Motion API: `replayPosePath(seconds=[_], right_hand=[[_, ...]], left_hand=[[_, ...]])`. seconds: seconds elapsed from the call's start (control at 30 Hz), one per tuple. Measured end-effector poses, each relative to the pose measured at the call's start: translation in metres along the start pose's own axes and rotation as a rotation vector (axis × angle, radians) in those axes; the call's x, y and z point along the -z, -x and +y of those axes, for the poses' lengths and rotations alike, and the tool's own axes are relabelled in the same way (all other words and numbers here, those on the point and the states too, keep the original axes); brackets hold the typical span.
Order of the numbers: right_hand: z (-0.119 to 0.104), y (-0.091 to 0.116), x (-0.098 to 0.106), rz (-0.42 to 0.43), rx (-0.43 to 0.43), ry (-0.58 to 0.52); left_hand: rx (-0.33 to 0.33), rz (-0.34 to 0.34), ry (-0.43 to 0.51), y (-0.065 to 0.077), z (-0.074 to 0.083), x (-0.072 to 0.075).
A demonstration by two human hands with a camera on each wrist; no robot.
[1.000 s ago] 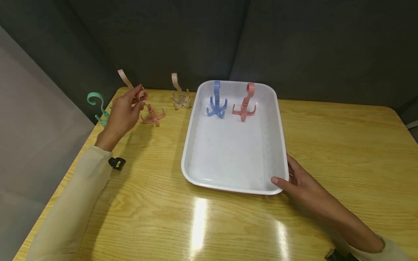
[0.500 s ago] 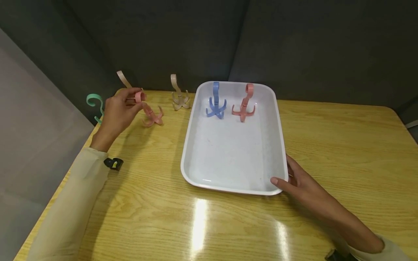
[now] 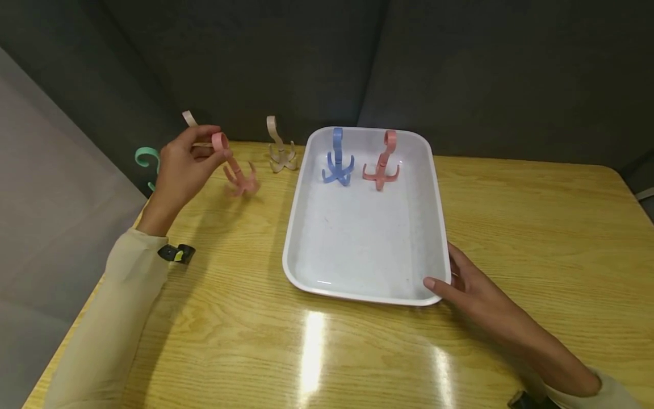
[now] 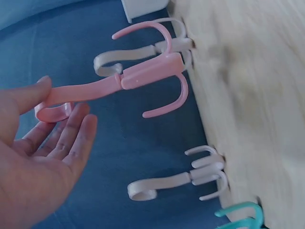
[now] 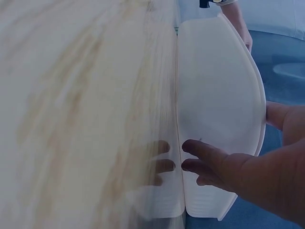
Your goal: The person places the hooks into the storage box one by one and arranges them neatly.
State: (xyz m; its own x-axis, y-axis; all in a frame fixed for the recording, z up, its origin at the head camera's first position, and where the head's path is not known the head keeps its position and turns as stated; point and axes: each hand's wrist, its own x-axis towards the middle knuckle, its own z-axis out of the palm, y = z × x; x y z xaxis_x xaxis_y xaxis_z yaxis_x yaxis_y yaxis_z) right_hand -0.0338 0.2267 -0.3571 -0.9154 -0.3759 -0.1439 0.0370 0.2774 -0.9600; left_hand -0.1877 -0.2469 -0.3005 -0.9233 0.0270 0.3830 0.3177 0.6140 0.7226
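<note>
My left hand (image 3: pixel 185 165) pinches a pink rotating hook hanger (image 4: pixel 152 72) by its curled top, between thumb and fingers. Its pronged base hangs over the left part of the table, slightly blurred in the head view. My right hand (image 3: pixel 475 292) grips a white tray (image 3: pixel 442 227) at the near right corner, thumb over the rim and fingers against the outer wall. Inside the tray, near its far end, stand a blue hook hanger (image 3: pixel 338 162) and another pink hook hanger (image 3: pixel 382 169).
Between the left hand and tray stands a beige hook hanger (image 3: pixel 280 150). A second beige one (image 3: pixel 189 118) is mostly hidden behind the left hand. At the table's left edge, a green hook hanger (image 3: pixel 147 153) is partly covered. Dark panels (image 3: pixel 460 74) rise behind the wooden table (image 3: pixel 531 227).
The left hand has lifted the pink hook hanger, whose base rose off the table and swung a little. The right hand and the tray have stayed nearly still.
</note>
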Motion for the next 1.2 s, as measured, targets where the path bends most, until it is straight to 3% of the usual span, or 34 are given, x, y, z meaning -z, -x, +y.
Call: replayPosePath(seconds=[0.17, 0.73, 1.2], right_hand=[[-0.001, 0.001, 0.0, 0.006, -0.015, 0.015], [0.0, 0.0, 0.0, 0.002, -0.014, 0.035], [0.0, 0.0, 0.001, -0.002, -0.011, 0.019]], left_hand=[[-0.007, -0.024, 0.031, -0.001, 0.015, -0.001], [-0.173, -0.038, 0.106, -0.007, 0.073, -0.017], [-0.227, -0.099, 0.111, -0.011, 0.095, -0.039]])
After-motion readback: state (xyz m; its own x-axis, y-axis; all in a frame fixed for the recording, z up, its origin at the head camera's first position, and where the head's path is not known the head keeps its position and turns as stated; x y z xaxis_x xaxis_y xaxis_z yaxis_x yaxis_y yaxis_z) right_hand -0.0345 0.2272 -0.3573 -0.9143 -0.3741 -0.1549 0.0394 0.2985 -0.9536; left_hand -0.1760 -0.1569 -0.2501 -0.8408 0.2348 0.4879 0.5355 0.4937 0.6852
